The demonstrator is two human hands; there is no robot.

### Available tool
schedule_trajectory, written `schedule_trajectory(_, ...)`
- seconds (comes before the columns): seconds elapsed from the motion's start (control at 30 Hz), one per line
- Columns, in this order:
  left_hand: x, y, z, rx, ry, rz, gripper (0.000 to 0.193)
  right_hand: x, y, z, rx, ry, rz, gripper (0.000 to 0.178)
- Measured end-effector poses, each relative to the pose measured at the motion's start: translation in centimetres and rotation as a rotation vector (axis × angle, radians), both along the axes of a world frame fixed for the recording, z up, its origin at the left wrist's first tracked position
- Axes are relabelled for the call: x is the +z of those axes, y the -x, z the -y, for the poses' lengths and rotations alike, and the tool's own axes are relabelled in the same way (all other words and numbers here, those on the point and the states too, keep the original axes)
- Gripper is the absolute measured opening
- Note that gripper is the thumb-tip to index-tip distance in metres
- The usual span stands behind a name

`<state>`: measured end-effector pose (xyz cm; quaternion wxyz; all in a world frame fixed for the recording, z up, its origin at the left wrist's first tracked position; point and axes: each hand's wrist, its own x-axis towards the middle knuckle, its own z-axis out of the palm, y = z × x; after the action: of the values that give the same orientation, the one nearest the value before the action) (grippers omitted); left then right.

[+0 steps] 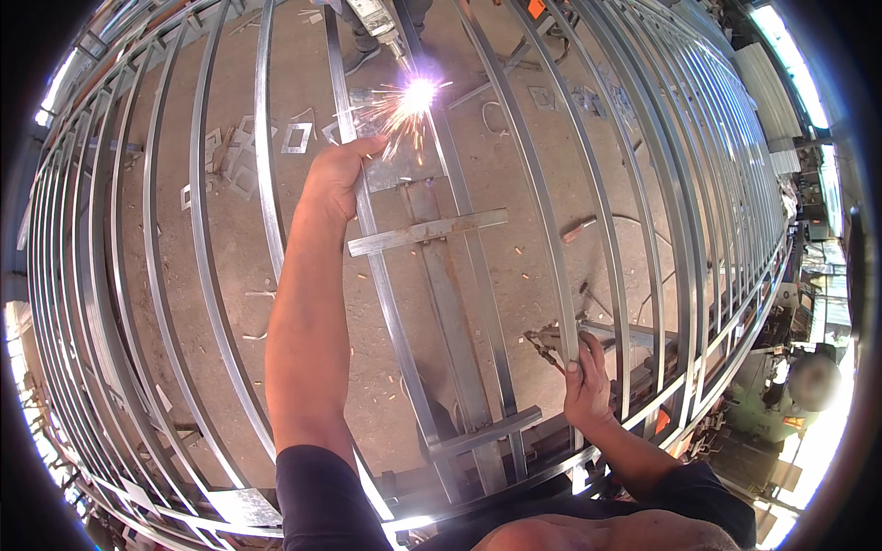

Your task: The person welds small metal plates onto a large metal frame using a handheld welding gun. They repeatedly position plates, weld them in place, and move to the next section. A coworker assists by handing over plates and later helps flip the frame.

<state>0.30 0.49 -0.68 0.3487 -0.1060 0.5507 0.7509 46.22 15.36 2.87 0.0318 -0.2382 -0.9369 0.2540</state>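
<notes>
My left hand (338, 173), arm stretched far forward, curls over a long metal bar (390, 317) of a grid frame. Its thumb reaches across to a thin metal plate (423, 167); its other fingers are mostly hidden. Just beyond the thumb, a bright welding arc (421, 94) throws sparks at the tip of a pale tool (375, 20), which comes in from the far side. Nearer and to the right, my right hand (588, 390) wraps round another upright metal bar (549, 248). A short flat crosspiece (427, 232) lies across two bars between my hands.
Parallel bars spread left and right, joined by a curved-looking near rail (726, 344). A co-worker's shoe (360, 59) shows at the far side. Below on the floor are square metal offcuts (297, 138), a red-handled tool (579, 230) and a clamp-like tool (544, 342).
</notes>
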Motion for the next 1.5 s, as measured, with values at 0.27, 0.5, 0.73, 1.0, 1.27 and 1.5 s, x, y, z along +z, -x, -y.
schedule_trajectory(0.27,0.2,-0.1,0.0,-0.003,-0.03,0.014,0.025,0.0,0.0,0.0,-0.001,-0.012,-0.002,0.042)
schedule_trajectory(0.5,-0.3,-0.1,0.1,0.011,-0.065,-0.005,0.026,0.1,0.0,0.0,-0.006,-0.003,0.009,0.042)
schedule_trajectory(0.73,0.3,-0.1,-0.1,0.001,0.028,0.005,0.028,0.3,0.0,0.0,-0.002,0.004,-0.008,0.042)
schedule_trajectory(1.0,-0.5,0.2,0.0,-0.019,-0.027,-0.007,0.024,-0.1,-0.1,0.0,-0.013,-0.019,-0.015,0.039)
schedule_trajectory(1.27,-0.3,0.0,-0.2,0.026,-0.07,-0.024,0.028,-0.7,-1.4,0.0,-0.186,0.118,-0.019,0.032)
schedule_trajectory(1.5,0.7,-0.2,0.3,0.012,-0.018,-0.015,0.032,1.7,-2.5,-4.2,-0.005,0.189,0.311,0.028)
